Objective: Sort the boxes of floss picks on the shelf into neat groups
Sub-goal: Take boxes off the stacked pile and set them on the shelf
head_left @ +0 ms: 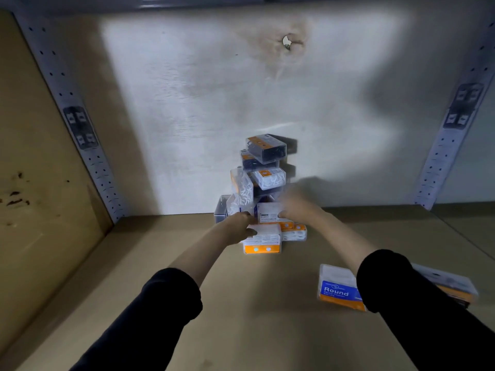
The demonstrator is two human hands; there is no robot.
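Both arms in black sleeves reach to a pile of boxes (261, 194) at the back of the shelf (160, 290), against the white wall (187, 116).

The left hand (239, 228) has its fingers curled on the left end of 1 white box (263, 241) with an orange band, which lies flat on the shelf at the front of the pile. Whether the box is truly gripped or only touched I cannot tell. The right hand (296, 207) is blurred; its fingers rest on the right side of 1 labelled box (268, 212), just above and behind the left hand's box, and I cannot tell if they close on it.

Just below the right hand lies 1 more orange box (294, 231), touching the left hand's box. Above both hands the pile rises crookedly: 2 dark boxes (266, 149) on top, 2 boxes of white picks (269, 178) under them, 1 of those tilted on end. Beyond the left hand's knuckles stands 1 clear box (221, 208).

Well behind the right hand, beside the right sleeve (417, 303), lies 1 blue box (338, 287) marked "Round". On the sleeve's other side 1 grey box (450, 283) shows partly, blurred.
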